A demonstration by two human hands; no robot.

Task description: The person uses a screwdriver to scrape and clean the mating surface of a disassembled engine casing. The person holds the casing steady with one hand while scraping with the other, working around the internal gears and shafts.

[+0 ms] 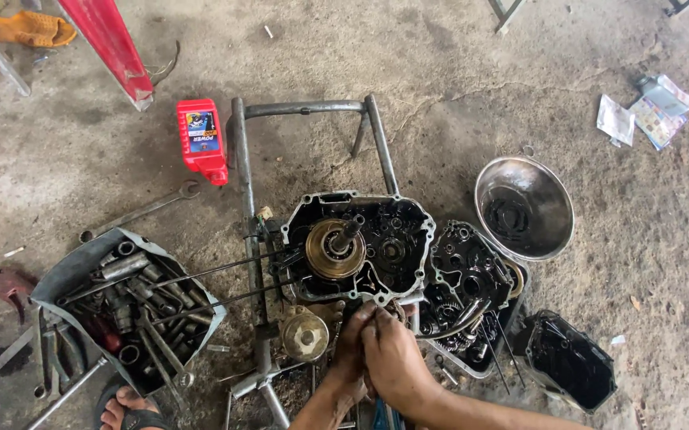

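Note:
An open engine crankcase (392, 219) sits on a low metal frame (242, 159) on the concrete floor, with a brass-coloured round clutch part (330, 251) and a shaft standing in it. Both my hands meet at the case's near edge. My right hand (392, 360) lies over my left hand (352, 342), fingers curled together on something small and hidden at the edge. A loose round brass-coloured part (305, 334) lies just left of my hands.
A grey tray of sockets and wrenches (125, 306) sits at left, with a long spanner (141, 211) and a red oil bottle (201, 139) behind it. At right are a tray of oily engine parts (468, 291), a steel bowl (524, 207) and a black container (571, 362). My sandalled foot (125, 406) shows bottom left.

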